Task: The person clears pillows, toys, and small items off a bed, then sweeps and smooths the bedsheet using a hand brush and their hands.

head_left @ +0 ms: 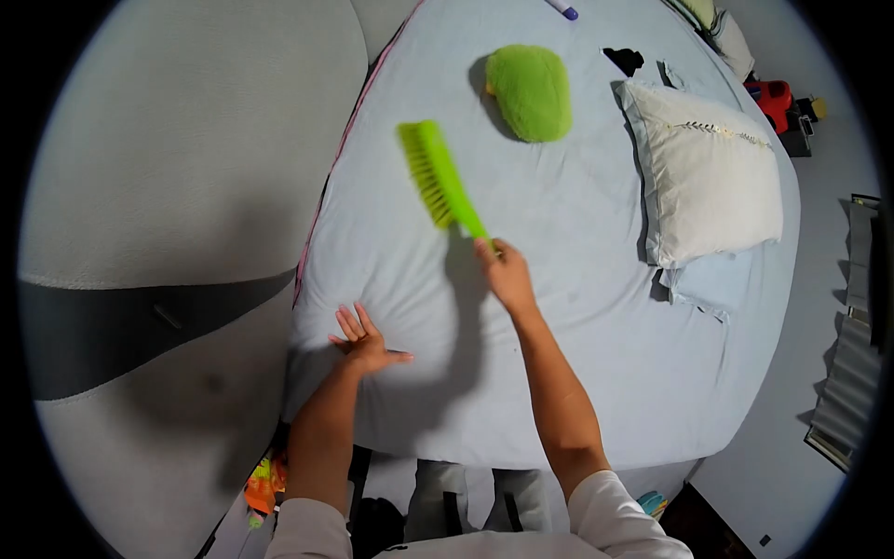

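Observation:
My right hand (pixel 508 276) grips the handle of a bright green bed brush (pixel 440 177) over the bed. The brush's long bristle side faces left, and its shadow falls on the sheet below the handle. My left hand (pixel 366 347) is at the left part of the bed, fingers spread and thumb pointing right, with nothing in it. Under both hands lies a pale blue bedsheet (pixel 577 373) with light wrinkles. Beyond the brush sits a fuzzy green plush cushion (pixel 531 93).
A white pillow (pixel 712 177) lies at the right over another pale blue one. Near the far side are a small black item (pixel 625 61) and a white-and-purple object (pixel 562 8). A light grey padded surface (pixel 186 140) borders the bed's left edge. Orange packaging (pixel 264 484) is at lower left.

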{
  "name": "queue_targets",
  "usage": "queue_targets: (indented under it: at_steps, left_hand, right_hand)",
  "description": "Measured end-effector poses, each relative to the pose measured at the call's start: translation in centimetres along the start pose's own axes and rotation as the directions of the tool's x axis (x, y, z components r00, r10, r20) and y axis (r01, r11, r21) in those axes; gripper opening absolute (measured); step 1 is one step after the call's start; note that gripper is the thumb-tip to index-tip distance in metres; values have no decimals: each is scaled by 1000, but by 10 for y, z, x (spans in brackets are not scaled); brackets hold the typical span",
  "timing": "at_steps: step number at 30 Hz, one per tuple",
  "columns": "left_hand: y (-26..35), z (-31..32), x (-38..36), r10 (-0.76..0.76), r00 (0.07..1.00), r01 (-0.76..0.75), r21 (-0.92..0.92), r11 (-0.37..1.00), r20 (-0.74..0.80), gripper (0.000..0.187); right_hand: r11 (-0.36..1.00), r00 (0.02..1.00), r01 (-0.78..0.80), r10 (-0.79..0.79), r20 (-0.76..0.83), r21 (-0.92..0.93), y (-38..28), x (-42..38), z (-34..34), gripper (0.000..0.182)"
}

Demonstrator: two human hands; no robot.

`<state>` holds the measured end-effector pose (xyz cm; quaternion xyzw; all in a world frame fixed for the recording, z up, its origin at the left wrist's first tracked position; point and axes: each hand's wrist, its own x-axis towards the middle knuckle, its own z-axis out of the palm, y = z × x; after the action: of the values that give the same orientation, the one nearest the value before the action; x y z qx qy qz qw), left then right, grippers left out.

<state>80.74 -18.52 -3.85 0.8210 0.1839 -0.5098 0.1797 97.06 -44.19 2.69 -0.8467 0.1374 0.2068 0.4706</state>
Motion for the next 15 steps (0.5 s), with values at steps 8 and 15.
queue_targets:
  at_steps: [8,15]
  left_hand:
    - [0,1,2,-1,1000,1,-38,999,4,169]
    - [6,-5,-3,-24,1000,24,-9,1000,19,169]
  right_hand:
    - [938,729,-276,64,-681,-208,54,-92,-87,31]
    - [811,882,-367,147,-448,-456,168,-54,-96,74]
